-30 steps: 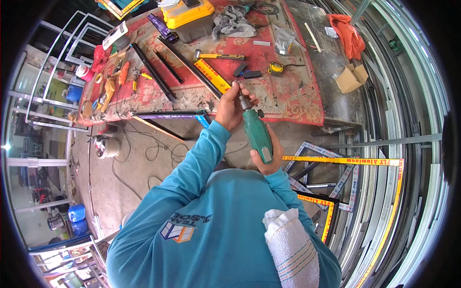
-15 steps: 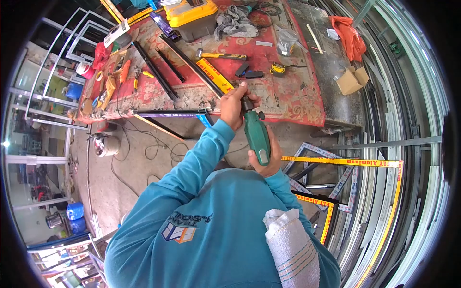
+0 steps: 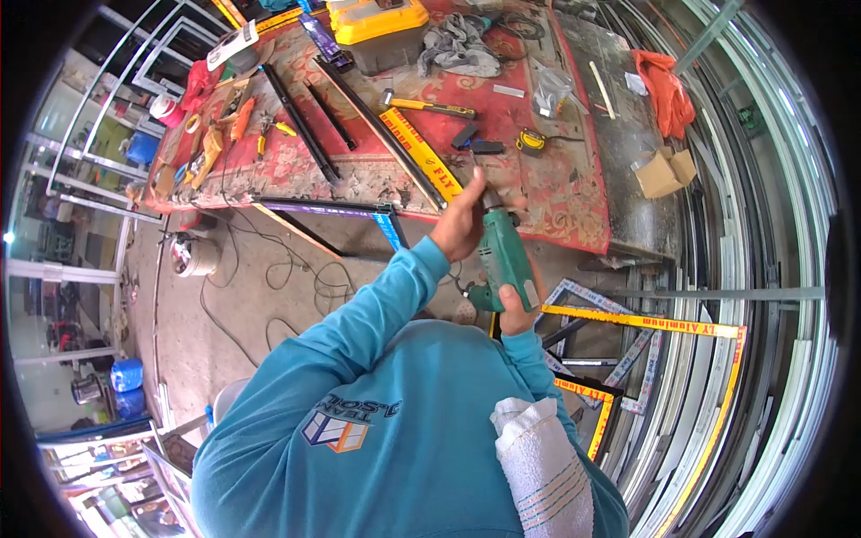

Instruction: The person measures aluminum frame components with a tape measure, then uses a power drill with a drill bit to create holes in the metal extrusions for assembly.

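Note:
A green power drill (image 3: 504, 255) is held in front of my chest, its chuck and thin bit pointing away from me over the table edge. My left hand (image 3: 462, 220) is wrapped round the chuck end, beside the near end of a profile with yellow film (image 3: 421, 157). My right hand (image 3: 517, 312) grips the drill's rear body near the handle. The fingers on the drill's far side are mostly hidden. Beyond the bit lie dark blue and black pieces (image 3: 475, 141). A hammer (image 3: 430, 108) and a yellow tape measure (image 3: 531, 140) rest on the red cloth.
The table's red cloth (image 3: 565, 206) also carries a yellow-lidded toolbox (image 3: 378, 27), dark profiles (image 3: 300, 125), pliers (image 3: 265, 133) and a grey rag (image 3: 459, 47). An open cardboard box (image 3: 665, 172) is at the right. Frames with yellow film (image 3: 664, 324) and long metal profiles stand right; cables cross the floor.
The drill has tilted and its handle and thin bit now show. My left hand has shifted along the chuck, away from the yellow-filmed profile. The view has shifted slightly.

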Demonstrator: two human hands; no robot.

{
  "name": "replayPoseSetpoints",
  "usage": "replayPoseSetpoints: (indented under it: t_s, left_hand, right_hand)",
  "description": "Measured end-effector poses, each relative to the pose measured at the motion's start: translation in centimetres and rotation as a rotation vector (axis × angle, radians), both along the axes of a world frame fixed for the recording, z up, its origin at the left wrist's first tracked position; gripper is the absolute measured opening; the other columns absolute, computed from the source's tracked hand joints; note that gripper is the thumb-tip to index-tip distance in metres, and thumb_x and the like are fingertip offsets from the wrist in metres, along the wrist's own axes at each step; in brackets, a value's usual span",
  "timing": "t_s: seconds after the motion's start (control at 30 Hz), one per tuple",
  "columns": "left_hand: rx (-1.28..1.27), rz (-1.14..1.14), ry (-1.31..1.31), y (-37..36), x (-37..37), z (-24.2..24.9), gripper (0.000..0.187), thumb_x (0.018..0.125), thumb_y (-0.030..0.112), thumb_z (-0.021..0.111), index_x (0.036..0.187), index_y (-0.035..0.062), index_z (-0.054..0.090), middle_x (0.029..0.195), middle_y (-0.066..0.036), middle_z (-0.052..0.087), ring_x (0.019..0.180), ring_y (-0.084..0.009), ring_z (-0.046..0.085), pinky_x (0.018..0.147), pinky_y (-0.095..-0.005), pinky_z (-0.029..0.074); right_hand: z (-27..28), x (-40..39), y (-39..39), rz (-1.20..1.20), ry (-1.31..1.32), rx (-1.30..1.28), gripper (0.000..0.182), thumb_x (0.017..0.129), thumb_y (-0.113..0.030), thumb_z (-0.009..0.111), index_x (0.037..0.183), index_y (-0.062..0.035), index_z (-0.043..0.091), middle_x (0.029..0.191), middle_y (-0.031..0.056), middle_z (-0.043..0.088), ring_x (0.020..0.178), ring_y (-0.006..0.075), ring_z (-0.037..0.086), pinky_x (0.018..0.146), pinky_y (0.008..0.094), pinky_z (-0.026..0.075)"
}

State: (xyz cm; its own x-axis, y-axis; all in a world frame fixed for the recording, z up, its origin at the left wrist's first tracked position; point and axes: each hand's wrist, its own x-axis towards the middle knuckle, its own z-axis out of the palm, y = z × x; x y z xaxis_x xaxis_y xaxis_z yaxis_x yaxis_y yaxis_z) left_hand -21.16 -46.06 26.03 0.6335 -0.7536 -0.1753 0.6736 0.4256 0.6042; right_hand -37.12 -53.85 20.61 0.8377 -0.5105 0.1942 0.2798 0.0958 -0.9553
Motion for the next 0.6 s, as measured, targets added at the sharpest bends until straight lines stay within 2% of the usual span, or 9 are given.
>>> replayPoseSetpoints:
  t_s: [0.03, 0.2, 0.3, 0.43, 0.5, 0.6]
  left_hand:
    - [-0.011, -0.095, 0.026, 0.0, -0.2, -0.3, 0.063, 0.094, 0.061, 0.046, 0.119, 0.0037, 0.053, 0.108, -0.014, 0.066, 0.100, -0.0319, 0.065, 0.091, -0.0458, 0.051]
    - [0.042, -0.129, 0.017, -0.2, 0.0, -1.4, 0.054, 0.094, 0.054, 0.052, 0.116, 0.0053, 0.057, 0.112, -0.013, 0.065, 0.101, -0.0309, 0.065, 0.091, -0.0473, 0.051]
    - [-0.059, -0.193, 0.076, 0.1, 0.4, -1.8, 0.040, 0.094, 0.048, 0.056, 0.095, 0.0084, 0.058, 0.105, -0.011, 0.064, 0.098, -0.0294, 0.066, 0.091, -0.0475, 0.052]
    - [-0.061, -0.181, 0.133, 0.1, 0.4, -2.0, 0.032, 0.094, 0.041, 0.060, 0.086, 0.0101, 0.056, 0.101, -0.010, 0.064, 0.096, -0.0288, 0.067, 0.089, -0.0483, 0.052]
    - [-0.040, -0.170, 0.117, 0.1, 0.6, -2.3, 0.025, 0.092, 0.032, 0.063, 0.080, 0.0103, 0.058, 0.098, -0.008, 0.065, 0.094, -0.0288, 0.068, 0.087, -0.0490, 0.053]
    - [-0.104, -0.200, 0.160, 0.5, 0.8, -2.2, 0.025, 0.090, 0.027, 0.064, 0.073, 0.0102, 0.058, 0.091, -0.006, 0.066, 0.093, -0.0287, 0.068, 0.084, -0.0488, 0.053]
  right_hand:
    - [-0.1, 0.0, 0.1, 0.012, -0.004, -0.001, 0.078, 0.077, -0.039, 0.066, 0.134, 0.0103, 0.046, 0.123, 0.0199, 0.060, 0.111, 0.0265, 0.059, 0.094, 0.0363, 0.047]
    - [-0.3, -0.3, 0.2, 0.016, 0.031, -0.026, 0.079, 0.077, -0.042, 0.067, 0.133, 0.0106, 0.047, 0.122, 0.0200, 0.060, 0.110, 0.0270, 0.060, 0.093, 0.0366, 0.047]
    - [-0.7, -0.1, 0.1, -0.008, 0.016, -0.089, 0.079, 0.077, -0.042, 0.067, 0.134, 0.0101, 0.046, 0.121, 0.0206, 0.060, 0.109, 0.0279, 0.060, 0.092, 0.0365, 0.048]
    - [0.1, 0.2, 0.1, -0.008, 0.002, -0.120, 0.078, 0.076, -0.037, 0.068, 0.135, 0.0093, 0.046, 0.122, 0.0220, 0.060, 0.109, 0.0292, 0.061, 0.092, 0.0374, 0.048]
    - [1.2, 0.3, 0.0, -0.028, -0.026, -0.370, 0.077, 0.074, -0.032, 0.068, 0.136, 0.0085, 0.045, 0.122, 0.0229, 0.061, 0.109, 0.0304, 0.062, 0.093, 0.0384, 0.048]
    - [1.6, 0.4, -0.2, -0.014, -0.013, -0.474, 0.077, 0.073, -0.030, 0.068, 0.136, 0.0081, 0.045, 0.121, 0.0231, 0.062, 0.108, 0.0311, 0.063, 0.092, 0.0386, 0.049]
